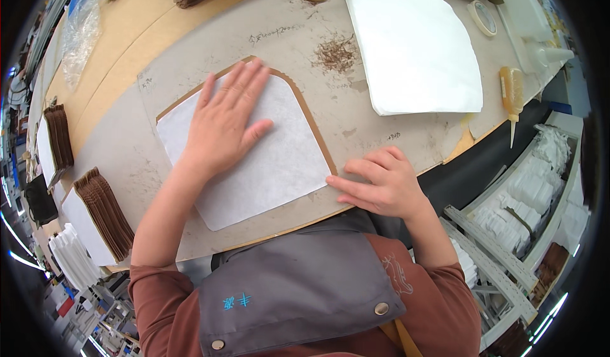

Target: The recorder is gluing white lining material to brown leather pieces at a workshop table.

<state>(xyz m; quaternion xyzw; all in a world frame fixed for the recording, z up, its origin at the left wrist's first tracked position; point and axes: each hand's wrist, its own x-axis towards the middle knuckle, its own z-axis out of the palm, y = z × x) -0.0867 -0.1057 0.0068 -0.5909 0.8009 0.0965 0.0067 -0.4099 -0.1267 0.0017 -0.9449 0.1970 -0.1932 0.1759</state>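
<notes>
A white sheet with rounded corners [267,173] lies flat on a brown panel [305,106], whose edge shows as a thin border along the top and right. My left hand [229,115] rests flat on the upper part of the sheet, fingers stretched out and thumb apart. At the sheet's lower right corner, my right hand [381,182] touches the edge with an extended index finger. Its other fingers are loosely bent, and nothing shows in them.
A stack of white sheets [413,52] lies to the right on the grey worktable [254,46]. Beyond it are a tape roll [483,19] and an amber glue bottle [511,93]. Brown panel stacks [105,211] stand at left. Brown scraps [335,53] dot the table. A bin [527,192] holds white bundles.
</notes>
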